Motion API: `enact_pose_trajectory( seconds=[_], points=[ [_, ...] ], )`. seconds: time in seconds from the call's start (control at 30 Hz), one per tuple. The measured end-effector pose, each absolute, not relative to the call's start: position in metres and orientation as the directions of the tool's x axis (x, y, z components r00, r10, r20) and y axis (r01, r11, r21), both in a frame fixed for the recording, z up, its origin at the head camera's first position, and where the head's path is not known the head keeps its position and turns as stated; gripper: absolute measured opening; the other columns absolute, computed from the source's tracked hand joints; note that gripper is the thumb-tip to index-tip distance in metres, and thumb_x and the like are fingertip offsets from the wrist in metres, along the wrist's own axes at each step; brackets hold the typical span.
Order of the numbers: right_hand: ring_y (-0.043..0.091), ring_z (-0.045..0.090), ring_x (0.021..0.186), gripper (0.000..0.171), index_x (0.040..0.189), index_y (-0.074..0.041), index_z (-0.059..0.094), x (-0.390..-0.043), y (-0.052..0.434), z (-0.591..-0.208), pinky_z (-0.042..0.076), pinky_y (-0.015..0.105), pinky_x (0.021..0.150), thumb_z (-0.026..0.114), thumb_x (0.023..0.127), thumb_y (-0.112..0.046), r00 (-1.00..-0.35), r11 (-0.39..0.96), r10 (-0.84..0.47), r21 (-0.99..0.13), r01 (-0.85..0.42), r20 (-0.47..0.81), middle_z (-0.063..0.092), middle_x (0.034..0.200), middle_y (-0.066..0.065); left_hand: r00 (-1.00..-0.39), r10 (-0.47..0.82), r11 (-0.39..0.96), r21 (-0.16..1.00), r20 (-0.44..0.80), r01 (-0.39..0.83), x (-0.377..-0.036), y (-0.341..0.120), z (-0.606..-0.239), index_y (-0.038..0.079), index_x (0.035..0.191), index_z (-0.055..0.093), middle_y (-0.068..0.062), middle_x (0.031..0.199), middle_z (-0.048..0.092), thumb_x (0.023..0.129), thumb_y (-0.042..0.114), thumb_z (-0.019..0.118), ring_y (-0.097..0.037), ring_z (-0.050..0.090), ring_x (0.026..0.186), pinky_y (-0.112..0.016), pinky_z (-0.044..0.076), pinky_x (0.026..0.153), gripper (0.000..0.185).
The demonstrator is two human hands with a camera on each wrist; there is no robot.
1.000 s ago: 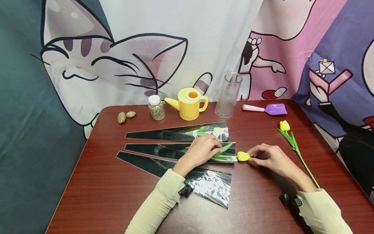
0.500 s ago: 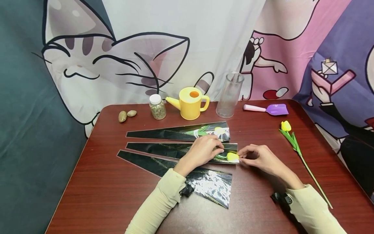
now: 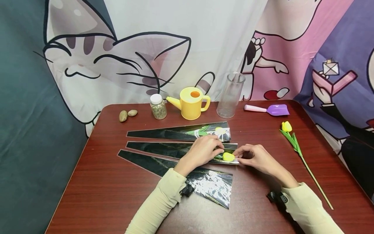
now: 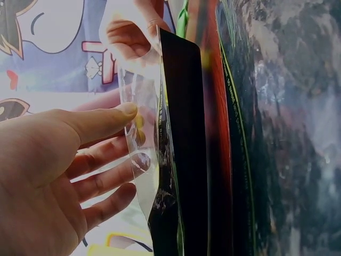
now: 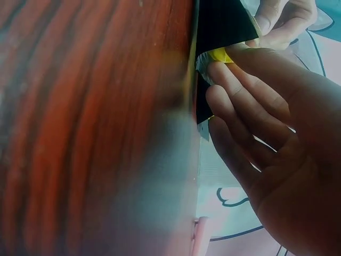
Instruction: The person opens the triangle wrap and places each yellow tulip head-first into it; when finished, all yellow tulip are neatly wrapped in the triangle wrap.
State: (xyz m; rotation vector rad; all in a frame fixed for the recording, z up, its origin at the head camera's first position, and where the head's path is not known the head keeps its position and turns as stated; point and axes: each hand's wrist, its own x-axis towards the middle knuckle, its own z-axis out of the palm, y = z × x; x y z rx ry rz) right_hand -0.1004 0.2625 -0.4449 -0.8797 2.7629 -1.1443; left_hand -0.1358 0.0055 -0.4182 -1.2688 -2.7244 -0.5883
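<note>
On the table lie three dark flower sleeves with clear fronts. My left hand pinches the clear film of the middle sleeve between thumb and fingers, lifting it from the black backing in the left wrist view. Inside its wide mouth lies a yellow tulip, its stem mostly hidden by the left hand. My right hand holds the bloom's tip with thumb and fingertips at the mouth; the yellow petals show by the thumb in the right wrist view. Another sleeve, behind, contains a tulip. The front sleeve lies flat.
A loose yellow tulip lies at the right. Along the back stand a jar of dried leaves, a yellow watering can and a clear vase. A purple toy shovel and two stones lie there too.
The right hand has moved left, sliding the tulip's bloom from outside the middle sleeve's mouth to inside it. The left hand has stayed on the sleeve.
</note>
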Motion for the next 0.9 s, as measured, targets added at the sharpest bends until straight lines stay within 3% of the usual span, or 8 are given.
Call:
enact_pose_trajectory(
  seconds=[0.5,0.77,0.9],
  points=[
    [0.007,0.063,0.076,0.02,0.1,-0.018,0.073,-0.094,0.273,-0.445,0.053,0.03,0.066,0.081,0.082,-0.013,-0.86,0.588,-0.48,-0.663,-0.463,0.175,0.067,0.087,-0.012,-0.652,0.734,0.596,0.28,0.19,0.752,-0.135,0.009,-0.417,0.026,0.1,0.077,0.011,0.103,0.063,0.094,0.034,0.068,-0.009,0.06,0.098,-0.027,0.048,0.082,0.014],
    [0.006,0.064,0.078,0.024,0.101,-0.015,0.073,-0.08,0.306,-0.441,0.053,0.029,0.066,0.082,0.08,-0.008,-0.883,0.669,-0.416,-0.584,-0.459,0.217,0.068,0.089,-0.012,-0.652,0.731,0.597,0.276,0.201,0.754,-0.135,0.009,-0.42,0.025,0.101,0.077,0.009,0.107,0.065,0.09,0.036,0.072,-0.011,0.061,0.101,-0.027,0.049,0.084,0.016],
    [0.004,0.062,0.075,0.027,0.1,-0.015,0.074,-0.074,0.325,-0.436,0.051,0.023,0.064,0.084,0.077,-0.007,-0.893,0.709,-0.362,-0.543,-0.45,0.268,0.068,0.087,-0.013,-0.664,0.722,0.603,0.294,0.194,0.742,-0.134,0.008,-0.422,0.025,0.102,0.077,0.009,0.107,0.065,0.09,0.035,0.072,-0.011,0.061,0.098,-0.028,0.05,0.083,0.016]
  ],
)
